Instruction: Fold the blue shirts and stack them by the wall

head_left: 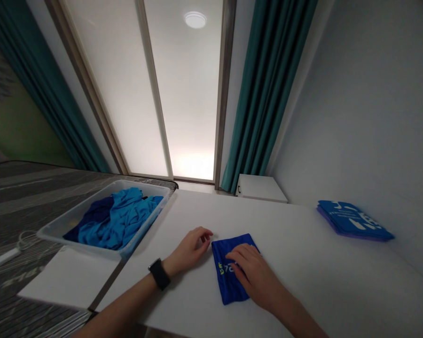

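Note:
A folded royal-blue garment with yellow-green lettering lies on the white table in front of me. My right hand lies flat on top of it, fingers stretched out. My left hand, with a black watch on the wrist, rests on the table at the garment's left edge, fingers curled and touching that edge; nothing shows inside them.
A clear plastic bin with light-blue and dark-blue clothes stands at the table's left. A stack of folded blue garments sits at the far right by the wall. A small white cabinet and teal curtains stand behind.

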`<state>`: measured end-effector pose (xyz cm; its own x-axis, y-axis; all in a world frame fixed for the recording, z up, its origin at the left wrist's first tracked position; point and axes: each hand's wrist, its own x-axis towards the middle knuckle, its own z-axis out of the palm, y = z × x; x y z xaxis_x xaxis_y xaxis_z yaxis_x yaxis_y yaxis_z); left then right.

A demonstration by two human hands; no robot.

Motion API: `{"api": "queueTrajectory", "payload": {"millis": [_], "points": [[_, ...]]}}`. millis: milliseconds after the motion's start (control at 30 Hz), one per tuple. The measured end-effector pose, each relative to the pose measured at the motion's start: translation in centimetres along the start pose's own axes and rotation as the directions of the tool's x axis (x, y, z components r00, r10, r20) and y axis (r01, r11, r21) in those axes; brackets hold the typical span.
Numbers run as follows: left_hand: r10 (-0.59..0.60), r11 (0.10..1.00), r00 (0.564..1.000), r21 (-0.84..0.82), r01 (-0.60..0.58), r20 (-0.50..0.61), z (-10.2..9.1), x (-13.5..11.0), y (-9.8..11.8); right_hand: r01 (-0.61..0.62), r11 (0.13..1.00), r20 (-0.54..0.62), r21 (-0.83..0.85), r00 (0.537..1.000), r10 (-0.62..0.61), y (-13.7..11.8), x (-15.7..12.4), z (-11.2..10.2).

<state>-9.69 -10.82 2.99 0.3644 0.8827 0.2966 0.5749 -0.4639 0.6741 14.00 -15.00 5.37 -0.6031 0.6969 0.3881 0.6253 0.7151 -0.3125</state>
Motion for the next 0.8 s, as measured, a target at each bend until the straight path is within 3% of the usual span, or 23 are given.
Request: {"api": "queueTrajectory", "payload": {"millis": [100, 200, 367, 533, 700, 800], "points": [[-0.013, 0.998, 1.0, -0.062, 0.014, 0.02, 0.5, 0.6, -0.3, -0.03, 1.0, 0.048, -0.008, 0.998, 0.03, 0.5, 2.3, 0.2], [0.014, 0.997, 0.999, -0.071, -0.01, 0.051, 0.9, 0.7, -0.8, -0.02, 1.0, 0.088, -0.013, 0.996, 0.022, 0.3, 2.8, 1.4], [0.115, 0.988, 0.984, -0.119, -0.099, 0.134, 0.6, 0.7, -1.1, -0.067, 0.998, 0.069, -0.003, 0.995, 0.067, -0.2, 1.6, 3.2], [0.044, 0.996, 0.99, -0.081, -0.033, 0.134, 0.7, 1.1, -1.0, -0.053, 0.999, 0.057, -0.002, 0.997, 0.053, -1.2, 0.1, 3.2], [-0.054, 0.998, 0.994, -0.023, 0.056, 0.098, 1.2, 1.2, -0.8, 0.086, 0.982, 0.113, -0.168, 0.991, -0.068, -1.7, -2.7, 4.7], [-0.061, 0.998, 0.993, -0.024, 0.064, 0.102, 1.4, 1.3, -0.7, 0.105, 0.973, 0.144, -0.204, 0.987, -0.076, -1.7, -3.6, 5.4]]}}
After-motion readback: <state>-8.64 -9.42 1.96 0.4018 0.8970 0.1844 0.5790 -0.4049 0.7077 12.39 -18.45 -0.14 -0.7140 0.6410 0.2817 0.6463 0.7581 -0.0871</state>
